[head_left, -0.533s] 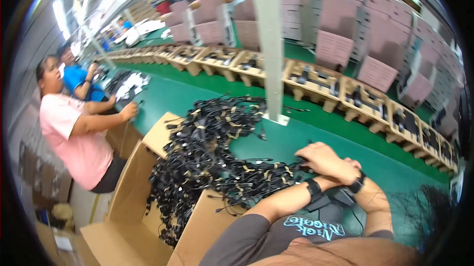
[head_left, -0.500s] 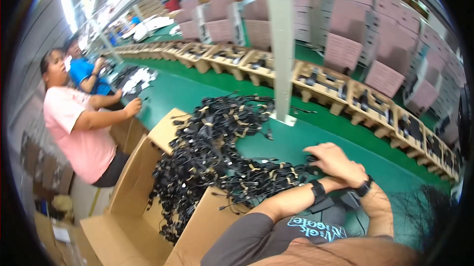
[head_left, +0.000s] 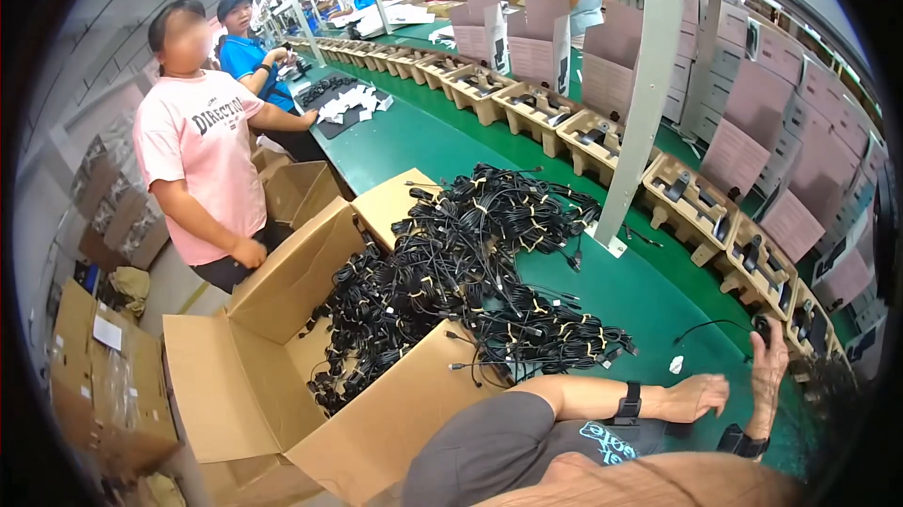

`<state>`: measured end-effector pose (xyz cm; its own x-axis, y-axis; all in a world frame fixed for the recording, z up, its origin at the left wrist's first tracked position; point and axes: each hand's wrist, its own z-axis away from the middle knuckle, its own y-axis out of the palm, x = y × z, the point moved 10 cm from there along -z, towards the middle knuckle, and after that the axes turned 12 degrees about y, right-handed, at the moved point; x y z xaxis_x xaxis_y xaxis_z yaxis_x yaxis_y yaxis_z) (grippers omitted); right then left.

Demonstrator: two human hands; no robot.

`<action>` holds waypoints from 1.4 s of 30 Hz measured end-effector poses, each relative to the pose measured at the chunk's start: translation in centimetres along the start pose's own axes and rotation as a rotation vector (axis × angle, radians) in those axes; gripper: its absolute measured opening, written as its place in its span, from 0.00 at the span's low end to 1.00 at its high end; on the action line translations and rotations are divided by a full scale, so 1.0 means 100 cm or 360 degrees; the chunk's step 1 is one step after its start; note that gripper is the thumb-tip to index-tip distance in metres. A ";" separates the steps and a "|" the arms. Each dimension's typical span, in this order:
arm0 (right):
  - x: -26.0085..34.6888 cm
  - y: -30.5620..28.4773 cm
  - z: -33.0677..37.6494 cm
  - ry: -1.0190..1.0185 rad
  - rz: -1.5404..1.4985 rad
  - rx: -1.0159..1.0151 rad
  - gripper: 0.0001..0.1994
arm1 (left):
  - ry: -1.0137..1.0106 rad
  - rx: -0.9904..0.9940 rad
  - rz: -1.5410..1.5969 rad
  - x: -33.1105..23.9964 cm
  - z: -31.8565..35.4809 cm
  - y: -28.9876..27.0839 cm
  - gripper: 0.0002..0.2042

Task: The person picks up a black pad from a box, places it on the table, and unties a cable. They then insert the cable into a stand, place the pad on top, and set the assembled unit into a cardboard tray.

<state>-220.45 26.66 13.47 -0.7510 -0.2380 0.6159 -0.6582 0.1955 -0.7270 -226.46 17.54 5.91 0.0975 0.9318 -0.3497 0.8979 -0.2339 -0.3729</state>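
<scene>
Right hand (head_left: 769,356) was raised at the right side of the bench (head_left: 649,305), fingers closed on a black cable (head_left: 760,323); the cable's gathered part sat at the fingertips and one thin lead arced out to the left over the green surface. The hand appeared close to the row of tan trays (head_left: 685,223), though contact with it could not be determined. Left hand (head_left: 698,398) was lower and nearer the body, palm down, fingers loosely bent and motion-blurred; its underside was hidden, so could not tell whether it gripped anything. Dark wristbands (head_left: 628,402) were noted on both wrists. A small white scrap (head_left: 676,364) lay on the bench between the cable pile (head_left: 451,272) and the right hand. The pile consisted of many black cables in bundles bound with tan ties; it partly filled an open cardboard box (head_left: 367,422) at the bench edge and extended onto the green surface, its right end near the left hand. A pale metal post (head_left: 649,84) stood with its foot on the bench just beyond the pile. The trays, holding dark parts, ran in a curved line along the far side, with open pink-faced cartons (head_left: 738,154) upright behind them. At left, a co-worker in a pink shirt (head_left: 202,135) stood with one hand near the box; farther along, white pieces (head_left: 353,104) lay on a dark mat (head_left: 332,128).
</scene>
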 end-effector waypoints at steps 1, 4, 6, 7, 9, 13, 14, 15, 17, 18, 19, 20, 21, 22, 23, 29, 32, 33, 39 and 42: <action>-0.008 -0.007 0.001 0.0001 0.0000 -0.0018 0.15 | 0.0030 -0.0254 -0.0135 -0.007 -0.004 -0.023 0.11; -0.013 -0.023 0.016 -0.0269 0.0066 -0.0225 0.14 | -0.0130 -0.0631 -0.0596 -0.020 -0.019 -0.088 0.28; -0.001 -0.009 0.031 -0.0356 0.0069 -0.0027 0.12 | -0.0496 -0.0640 -0.0542 0.009 -0.010 -0.102 0.33; -0.002 0.000 0.033 -0.0236 -0.0048 0.0110 0.11 | -0.0580 -0.0634 -0.0562 0.018 -0.004 -0.104 0.26; -0.012 0.019 0.037 0.0155 -0.0726 0.0422 0.10 | -0.0806 -0.0494 0.0015 0.064 0.017 -0.077 0.19; -0.018 0.015 0.029 0.0218 -0.1311 0.0330 0.09 | -0.1185 -0.0201 0.0783 0.075 0.026 -0.033 0.12; -0.025 0.012 0.025 0.0238 -0.1314 0.0220 0.09 | -0.1194 -0.0207 0.0762 0.080 0.033 -0.032 0.12; -0.032 0.013 0.022 0.0267 -0.1337 0.0185 0.09 | -0.1189 -0.0377 0.0965 0.090 0.042 -0.026 0.15; -0.044 0.021 0.015 0.0276 -0.1265 0.0248 0.09 | -0.1093 -0.0628 0.1497 0.083 0.037 -0.028 0.24; -0.053 0.030 0.017 0.0263 -0.1277 0.0263 0.09 | -0.1066 -0.0732 0.1538 0.083 0.037 -0.028 0.25; -0.063 0.040 0.022 0.0268 -0.1253 0.0249 0.09 | -0.1004 -0.0662 0.1429 0.078 0.030 -0.028 0.24; -0.059 0.052 0.021 0.0266 -0.1258 0.0269 0.08 | -0.0964 -0.0607 0.1281 0.078 0.027 -0.031 0.24; -0.042 0.059 0.020 0.0175 -0.1007 0.0523 0.10 | -0.0933 -0.0443 0.1049 0.085 0.033 -0.027 0.22; -0.082 0.047 0.018 -0.0112 -0.0457 -0.0080 0.15 | -0.0909 -0.0545 0.1132 0.083 0.024 -0.018 0.21; -0.062 0.047 0.020 -0.0201 -0.0328 -0.0073 0.16 | -0.0971 -0.0500 0.1393 0.069 0.017 -0.015 0.21; 0.033 0.046 0.052 -0.0980 0.0294 -0.0143 0.19 | -0.1442 -0.0127 0.1833 0.075 0.052 0.007 0.17; 0.059 0.063 0.076 -0.1611 0.0434 0.0160 0.16 | -0.1525 -0.0077 0.1441 0.086 0.061 -0.006 0.17; 0.044 0.073 0.065 -0.1530 0.0456 0.0257 0.17 | -0.1529 -0.0093 0.1425 0.087 0.063 -0.011 0.17; -0.067 0.115 0.029 -0.1200 0.0465 0.0490 0.16 | -0.1411 0.0024 0.1329 0.087 0.065 -0.024 0.11; -0.111 0.128 0.009 -0.0758 0.0317 0.0743 0.15 | -0.1397 0.0024 0.0989 0.097 0.070 -0.036 0.09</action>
<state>-220.50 30.97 -2.97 -0.6799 -0.6526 0.3345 -0.3385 -0.1253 -0.9326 -231.76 25.47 -2.13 0.1871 0.1250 -0.9744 0.7913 -0.6070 0.0741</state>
